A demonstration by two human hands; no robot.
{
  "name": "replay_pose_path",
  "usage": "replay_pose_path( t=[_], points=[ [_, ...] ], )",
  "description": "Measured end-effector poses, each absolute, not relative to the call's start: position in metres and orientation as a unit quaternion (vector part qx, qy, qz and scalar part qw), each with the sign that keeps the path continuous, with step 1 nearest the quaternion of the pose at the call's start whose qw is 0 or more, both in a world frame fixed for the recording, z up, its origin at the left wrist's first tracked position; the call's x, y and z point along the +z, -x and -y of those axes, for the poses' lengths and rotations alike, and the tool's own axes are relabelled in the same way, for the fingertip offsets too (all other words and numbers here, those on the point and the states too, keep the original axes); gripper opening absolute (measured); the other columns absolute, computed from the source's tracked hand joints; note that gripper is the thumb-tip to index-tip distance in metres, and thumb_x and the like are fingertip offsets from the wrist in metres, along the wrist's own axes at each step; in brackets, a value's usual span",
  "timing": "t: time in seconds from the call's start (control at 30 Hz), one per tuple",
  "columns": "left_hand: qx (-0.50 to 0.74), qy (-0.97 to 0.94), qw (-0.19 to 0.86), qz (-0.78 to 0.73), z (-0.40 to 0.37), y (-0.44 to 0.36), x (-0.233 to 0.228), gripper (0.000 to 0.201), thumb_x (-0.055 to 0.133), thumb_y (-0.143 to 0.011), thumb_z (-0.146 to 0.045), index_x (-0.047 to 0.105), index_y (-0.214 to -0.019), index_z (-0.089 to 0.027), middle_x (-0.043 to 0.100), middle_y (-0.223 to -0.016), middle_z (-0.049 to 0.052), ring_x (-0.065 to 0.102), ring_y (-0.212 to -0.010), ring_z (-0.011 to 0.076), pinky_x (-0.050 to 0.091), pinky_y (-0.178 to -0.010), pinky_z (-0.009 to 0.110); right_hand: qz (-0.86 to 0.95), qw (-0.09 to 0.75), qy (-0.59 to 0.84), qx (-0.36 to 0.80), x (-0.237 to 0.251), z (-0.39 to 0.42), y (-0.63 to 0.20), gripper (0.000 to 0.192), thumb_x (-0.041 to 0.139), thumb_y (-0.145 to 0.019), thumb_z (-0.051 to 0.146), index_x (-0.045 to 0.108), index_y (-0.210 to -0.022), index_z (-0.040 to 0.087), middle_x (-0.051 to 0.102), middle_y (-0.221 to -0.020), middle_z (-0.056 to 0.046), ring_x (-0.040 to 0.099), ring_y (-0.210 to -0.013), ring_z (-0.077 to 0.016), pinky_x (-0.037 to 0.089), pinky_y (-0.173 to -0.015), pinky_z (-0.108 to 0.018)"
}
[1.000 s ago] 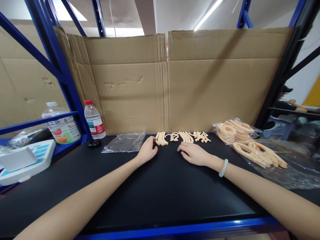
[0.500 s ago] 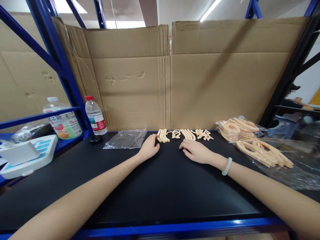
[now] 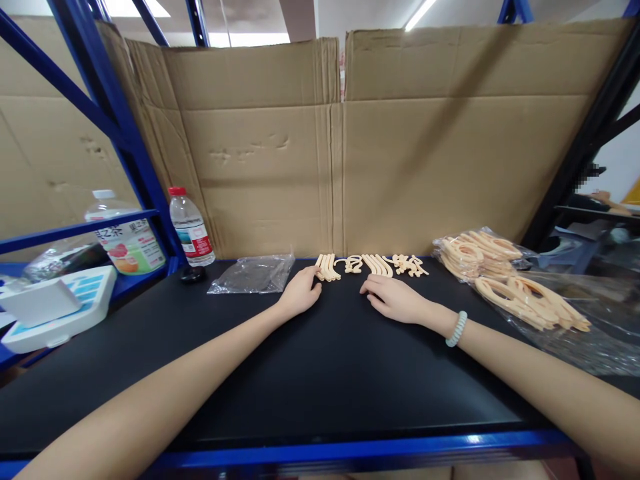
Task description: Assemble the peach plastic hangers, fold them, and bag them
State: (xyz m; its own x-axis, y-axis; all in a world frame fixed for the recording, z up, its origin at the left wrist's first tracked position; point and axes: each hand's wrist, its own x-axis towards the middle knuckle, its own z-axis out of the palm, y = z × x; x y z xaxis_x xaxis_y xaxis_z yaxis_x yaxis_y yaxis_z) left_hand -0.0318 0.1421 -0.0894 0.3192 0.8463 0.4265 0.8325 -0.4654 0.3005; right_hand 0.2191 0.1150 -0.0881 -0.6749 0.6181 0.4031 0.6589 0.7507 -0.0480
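On the black shelf top (image 3: 320, 373), just in front of the cardboard wall (image 3: 400, 147), a short row of peach-coloured plastic parts lies in sorted groups. Nearest the left end of that row is a bundle of straight sticks (image 3: 327, 267); next to it sit a few small hooked pieces (image 3: 353, 265), then a fan of curved strips (image 3: 379, 265), and last a cluster of small branched pieces (image 3: 411, 265).

The left hand (image 3: 301, 293) rests palm down on the shelf top with its fingers loosely curled, the fingertips touching or just beside the near end of the straight sticks; it grips nothing. The right hand (image 3: 395, 299) also lies flat and relaxed, fingers slightly spread, just in front of the curved strips and holding nothing; whether its fingertips touch them cannot be told. A pale beaded bracelet (image 3: 456, 329) circles the right wrist.

Left of the row of parts lies a crumpled clear plastic bag (image 3: 253, 275). Further left stand a red-capped water bottle (image 3: 191, 228) and a small dark round object (image 3: 192, 273). Right of the row, clear bags hold heaps of larger peach loops (image 3: 505, 277). Beyond the blue upright, far left of the row, a bigger drink bottle (image 3: 127, 240) and a white and blue device (image 3: 55, 310) sit on the neighbouring shelf.
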Motion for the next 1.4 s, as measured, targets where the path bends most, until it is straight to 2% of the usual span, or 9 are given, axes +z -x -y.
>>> replay_pose_path(
  t=[0.77,0.9,1.1,1.2,1.4],
  points=[
    [0.277,-0.811,0.005,-0.515,-0.1467,0.0342,-0.0947,0.041,0.042,-0.083,-0.007,0.053,-0.122,-0.008,0.058,-0.126,0.016,0.054,-0.118,0.0255,0.04,-0.105,0.039,0.913,0.21,0.347,-0.042,-0.0879,-0.1154,-0.2194,0.02,0.042,-0.085,0.012,0.058,-0.095,0.018,0.06,-0.093,-0.007,0.058,-0.087,-0.0199,0.048,-0.079,-0.035],
    [0.278,-0.813,0.003,-0.511,-0.1475,0.0352,-0.0954,0.042,0.042,-0.082,-0.006,0.053,-0.122,-0.011,0.059,-0.125,0.015,0.055,-0.117,0.0253,0.041,-0.104,0.041,0.913,0.215,0.345,-0.04,-0.0885,-0.1157,-0.2193,0.02,0.042,-0.085,0.012,0.059,-0.095,0.019,0.06,-0.093,-0.007,0.058,-0.087,-0.0199,0.048,-0.079,-0.035],
    [0.267,-0.818,0.006,-0.51,-0.1467,0.0344,-0.0943,0.042,0.042,-0.082,-0.007,0.053,-0.123,-0.005,0.059,-0.125,0.018,0.053,-0.119,0.0265,0.039,-0.105,0.039,0.912,0.208,0.353,-0.04,-0.0888,-0.1166,-0.2194,0.019,0.042,-0.086,0.013,0.058,-0.095,0.018,0.06,-0.094,-0.007,0.058,-0.089,-0.0203,0.048,-0.081,-0.035],
    [0.266,-0.817,0.005,-0.511,-0.1472,0.0341,-0.0948,0.043,0.04,-0.082,-0.006,0.052,-0.124,-0.007,0.059,-0.125,0.017,0.053,-0.118,0.0261,0.039,-0.105,0.04,0.913,0.204,0.352,-0.041,-0.0891,-0.1154,-0.2201,0.02,0.042,-0.086,0.013,0.058,-0.095,0.018,0.06,-0.094,-0.007,0.057,-0.089,-0.0199,0.047,-0.081,-0.034],
    [0.271,-0.816,0.002,-0.51,-0.1498,0.0349,-0.0965,0.046,0.038,-0.081,-0.002,0.053,-0.124,-0.008,0.059,-0.125,0.016,0.054,-0.117,0.0252,0.04,-0.104,0.04,0.904,0.22,0.356,-0.087,-0.0877,-0.1196,-0.2139,0.019,0.043,-0.086,0.012,0.06,-0.095,0.017,0.062,-0.09,-0.008,0.055,-0.089,-0.021,0.044,-0.083,-0.036]
  ],
)
